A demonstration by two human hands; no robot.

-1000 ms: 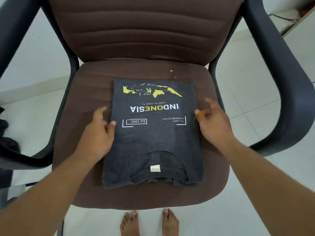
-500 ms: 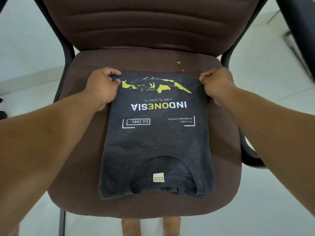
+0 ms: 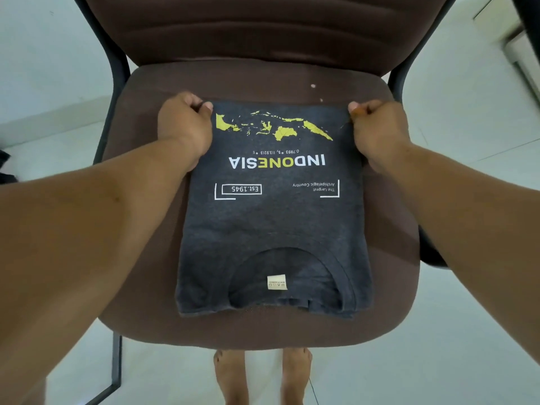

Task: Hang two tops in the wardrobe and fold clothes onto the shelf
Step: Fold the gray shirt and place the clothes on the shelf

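A dark grey T-shirt (image 3: 271, 223) lies folded into a rectangle on the brown chair seat (image 3: 140, 258), collar and label toward me, yellow map print and "INDONESIA" lettering upside down at the far end. My left hand (image 3: 184, 124) grips the far left corner of the shirt with curled fingers. My right hand (image 3: 377, 124) pinches the far right corner the same way. Both corners still lie on the seat. No wardrobe or shelf is in view.
The chair's brown padded backrest (image 3: 263, 27) rises just beyond the shirt, with black armrest frames (image 3: 117, 71) on both sides. White tiled floor (image 3: 467, 331) surrounds the chair. My bare feet (image 3: 263, 372) stand under the seat's front edge. A dark object (image 3: 4, 165) shows at the left edge.
Both hands moved from the shirt's sides up to its far corners and closed on them. My head has leaned closer over the chair.
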